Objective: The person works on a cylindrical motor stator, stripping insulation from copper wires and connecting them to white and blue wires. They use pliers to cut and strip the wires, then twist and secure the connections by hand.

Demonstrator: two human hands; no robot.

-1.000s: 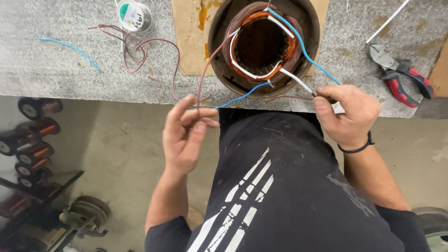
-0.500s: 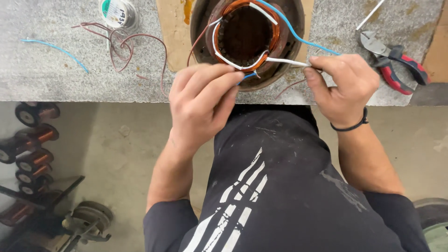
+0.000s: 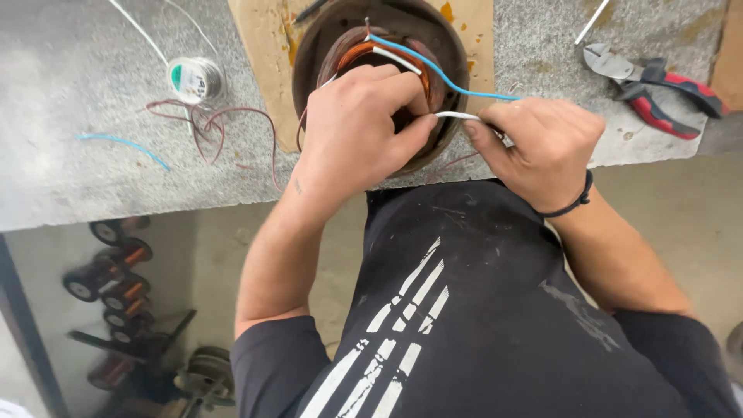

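Note:
A round dark motor stator (image 3: 449,46) with copper windings (image 3: 357,53) lies on a cardboard sheet (image 3: 259,46) on the grey stone bench. My left hand (image 3: 360,128) rests over the stator's near side, fingers curled, thumb and forefinger pinching a white sleeved wire (image 3: 455,115). My right hand (image 3: 542,143) grips the same white wire from the right, fist closed. A blue wire (image 3: 441,73) runs from the windings across to my right hand.
Red-handled cutting pliers (image 3: 658,93) lie at the right on the bench. A small spool of thin wire (image 3: 197,79), loose dark red wires (image 3: 209,128) and a blue wire scrap (image 3: 124,145) lie to the left. Copper wire reels (image 3: 116,271) sit on the floor below.
My left hand rose from below the bench edge onto the stator and took hold of the white wire. The view shifted closer to the bench.

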